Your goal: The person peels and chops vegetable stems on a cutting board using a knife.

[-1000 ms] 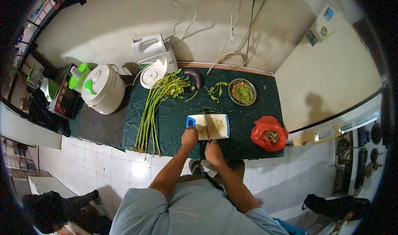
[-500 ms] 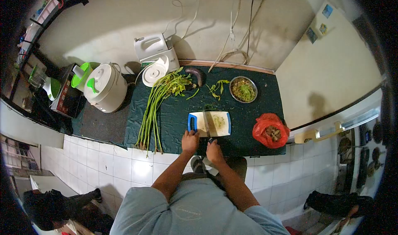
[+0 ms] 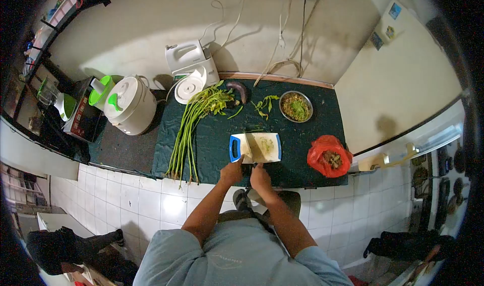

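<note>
Cutting board: white with blue ends [image 3: 275,157], flat on the dark green cloth [image 3: 217,134] in front of the person; everything below is placed from it, as the person faces it.
Knife [image 3: 250,147]: over the board's left half, blade pointing away from the person, handle at the near edge.
Right hand [image 3: 260,177]: closed around the knife's handle, just off the board's near edge.
Left hand [image 3: 232,172]: at the board's near left corner, a finger reaching toward the blade; I can't tell whether it grips the board or just rests there. A small gap parts it from the right hand.
Chopped bits [image 3: 267,145]: pale green, scattered on the board's right half.
Long stems [image 3: 184,139]: a green leafy bundle left of the board, leaves at the far end.
Loose sprig [image 3: 263,106]: beyond the board.
Purple vegetable [image 3: 239,90]: beyond the board, farther off and slightly left, near the bundle's leaves.
Metal bowl [image 3: 311,112]: beyond the board to its right, filled with chopped greens.
Red bag [image 3: 316,155]: right of the board, open, brownish scraps inside.
Rice cooker [image 3: 133,107]: white, well left of the board, past the stems.
</note>
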A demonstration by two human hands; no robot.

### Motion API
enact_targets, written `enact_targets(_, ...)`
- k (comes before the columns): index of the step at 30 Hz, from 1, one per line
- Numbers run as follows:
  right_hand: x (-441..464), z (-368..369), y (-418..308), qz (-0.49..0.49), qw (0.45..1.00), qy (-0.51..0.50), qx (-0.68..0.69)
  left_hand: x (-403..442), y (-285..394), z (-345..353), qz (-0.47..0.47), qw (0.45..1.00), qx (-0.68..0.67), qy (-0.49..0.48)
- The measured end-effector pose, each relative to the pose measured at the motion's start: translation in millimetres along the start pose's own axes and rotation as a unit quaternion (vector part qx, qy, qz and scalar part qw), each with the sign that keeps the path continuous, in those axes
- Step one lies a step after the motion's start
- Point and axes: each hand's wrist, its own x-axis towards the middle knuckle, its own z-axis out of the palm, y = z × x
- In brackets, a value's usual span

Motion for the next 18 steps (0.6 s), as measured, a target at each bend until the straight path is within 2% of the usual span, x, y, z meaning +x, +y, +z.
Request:
enact_targets(2,8,-9,-5,-0.032,0.999,0.023,-0.012,-4,7,-10,-0.012,1.0,-0.005,-0.018)
enact_targets(4,16,-9,-4,-0.026,0.999,-0.04,-0.022,-4,11,-15,-0.024,0.999,-0.013,-0.033)
enact_targets(5,10,-3,-5,-0.027,0.999,-0.039,-0.022,-6,13,-18,-0.031,0.998,-0.031,-0.042)
enact_targets(7,-7,19,0,0.04,0.998,-0.022,0.049,-2,11,-16,-0.035,0.997,-0.047,-0.049)
enact_targets(10,-6,29,9,0.067,0.996,-0.045,0.035,25,-13,15,-0.038,0.997,-0.057,-0.043)
enact_targets(11,3,32,13,-0.003,0.998,-0.001,0.059,50,-40,49,0.013,0.996,-0.077,-0.033)
enact_targets(13,14,13,0,-0.004,0.999,-0.028,0.041,52,-46,56,0.063,0.993,-0.096,-0.025)
enact_targets(15,16,-7,-17,-0.003,0.998,-0.063,0.017,30,-18,10,-0.025,0.99,-0.115,-0.078)
enact_targets(16,11,-8,-21,-0.004,0.998,-0.064,0.018,35,-24,15,-0.026,0.99,-0.115,-0.078)
enact_targets(18,-4,-7,-27,0.015,0.999,-0.036,0.035,46,-37,27,0.039,0.992,-0.086,-0.079)
